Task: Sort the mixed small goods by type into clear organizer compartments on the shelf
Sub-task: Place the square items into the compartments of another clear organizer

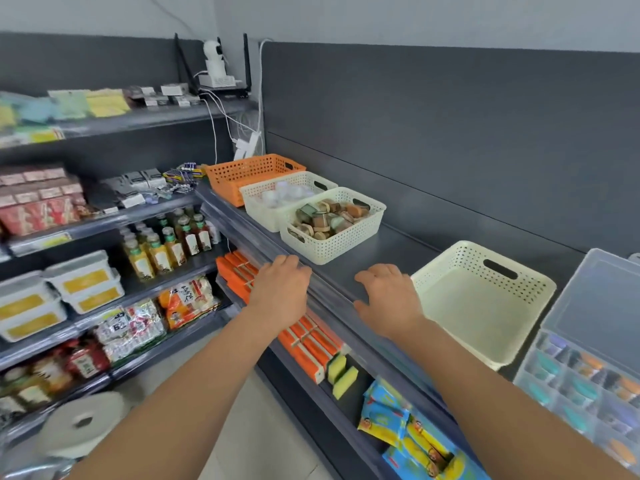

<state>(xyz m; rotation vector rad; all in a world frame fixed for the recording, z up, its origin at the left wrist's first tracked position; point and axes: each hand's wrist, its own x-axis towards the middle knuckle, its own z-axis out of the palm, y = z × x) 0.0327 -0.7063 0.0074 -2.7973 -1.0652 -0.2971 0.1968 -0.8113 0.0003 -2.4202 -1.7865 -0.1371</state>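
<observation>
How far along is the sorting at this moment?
Looks done: the clear organizer holds small goods in compartments; nearest cream basket is empty. In hand: nothing, left hand and right hand are bare at the shelf edge. Left: the basket of brown and green pieces.

Bright, even light with only faint shadows fills my view, but blur smears the paper roll (81,422) at lower left and the clear organizer (595,299) at lower right, and the wide lens bows the shelf edge (332,303).
</observation>
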